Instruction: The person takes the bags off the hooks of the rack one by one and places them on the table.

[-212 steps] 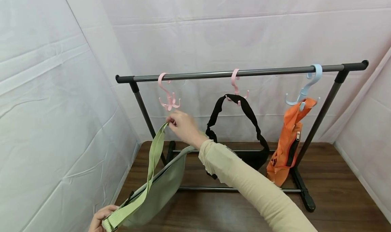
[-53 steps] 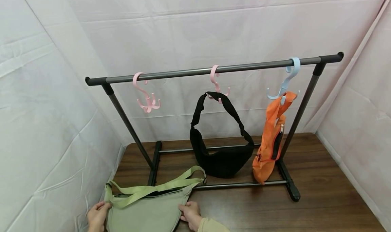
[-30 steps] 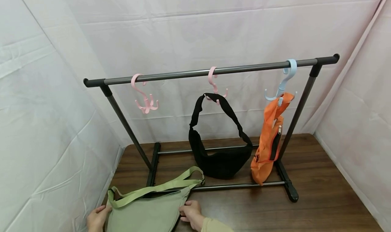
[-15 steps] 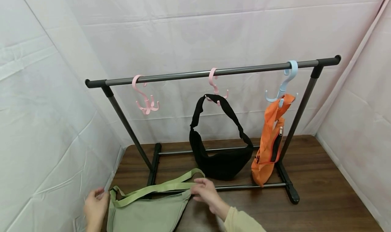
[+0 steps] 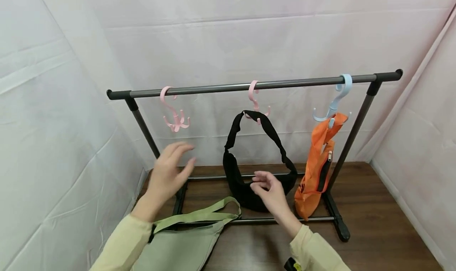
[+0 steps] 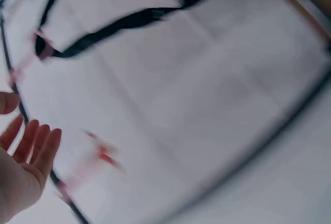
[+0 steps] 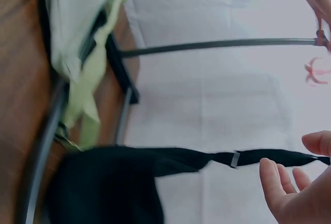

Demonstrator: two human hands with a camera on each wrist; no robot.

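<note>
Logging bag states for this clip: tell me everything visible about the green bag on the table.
The green bag is a pale sage, soft fabric crossbody, lying flat on the wooden table at front left, partly over the rack's base bar. Its wide lighter-green webbing strap loops loosely over the top, with a dark zipper line beneath. Neither hand touches it: the left hand and right hand are raised above it, open. The left sleeve hides its left edge.

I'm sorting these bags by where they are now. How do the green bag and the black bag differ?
The green bag lies flat on the table by the rack's foot, off any hook; the black bag hangs by its strap from the middle pink hook. The green strap lies slack across its bag; the black strap is pulled into a tall loop. Both are crescent-shaped sling bags, and neither hand holds one.
</note>
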